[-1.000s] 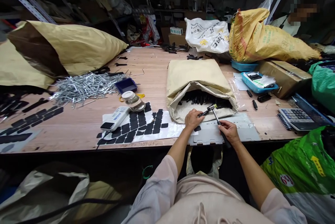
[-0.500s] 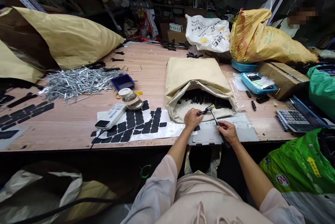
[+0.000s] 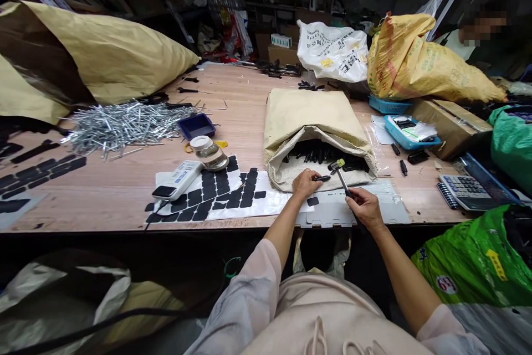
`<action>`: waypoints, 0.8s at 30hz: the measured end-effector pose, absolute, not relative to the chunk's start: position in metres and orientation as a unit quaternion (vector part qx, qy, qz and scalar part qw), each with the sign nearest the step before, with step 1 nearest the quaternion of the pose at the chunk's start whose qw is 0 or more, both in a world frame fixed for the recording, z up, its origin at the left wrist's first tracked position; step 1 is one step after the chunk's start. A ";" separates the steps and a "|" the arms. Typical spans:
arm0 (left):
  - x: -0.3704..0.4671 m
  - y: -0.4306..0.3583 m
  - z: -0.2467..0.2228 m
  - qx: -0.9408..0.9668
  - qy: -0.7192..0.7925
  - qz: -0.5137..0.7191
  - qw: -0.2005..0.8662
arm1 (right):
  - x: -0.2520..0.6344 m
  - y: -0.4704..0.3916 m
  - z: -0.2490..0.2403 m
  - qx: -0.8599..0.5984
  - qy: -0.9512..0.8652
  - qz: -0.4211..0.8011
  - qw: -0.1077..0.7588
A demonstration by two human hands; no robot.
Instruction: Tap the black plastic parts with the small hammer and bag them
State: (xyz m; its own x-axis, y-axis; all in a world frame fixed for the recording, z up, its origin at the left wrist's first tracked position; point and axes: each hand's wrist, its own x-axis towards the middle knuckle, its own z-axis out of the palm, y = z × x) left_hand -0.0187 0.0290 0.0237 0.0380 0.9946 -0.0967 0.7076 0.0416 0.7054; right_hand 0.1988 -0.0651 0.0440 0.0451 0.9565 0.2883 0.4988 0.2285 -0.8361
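My left hand is closed on a slim black part in front of the mouth of a beige sack. Several black pieces lie inside the sack opening. My right hand grips the dark handle of a small hammer, whose yellow-green head is at the sack's lower lip, right of the black part and apart from it. Under both hands lies a pale grey sheet.
Left on the table are metal rods, a blue tray, a jar, a white device and black pads. Rightward are a blue basket, a cardboard box, a calculator and a person.
The hammer head has moved off the black part, slightly up and to the right. The black part in my left hand now lies more level. The view has shifted slightly.
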 end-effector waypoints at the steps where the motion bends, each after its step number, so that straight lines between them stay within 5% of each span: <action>1: -0.019 0.029 0.024 0.652 0.653 0.234 0.307 | 0.198 -0.065 0.044 -0.567 -0.652 0.250 0.436; 15: -0.018 0.025 0.027 0.650 0.651 0.240 0.311 | 0.194 -0.064 0.022 -0.563 -0.619 0.340 0.429; 24: -0.024 0.020 0.030 0.647 0.615 0.285 0.349 | 0.205 -0.055 0.020 -0.579 -0.398 0.438 0.560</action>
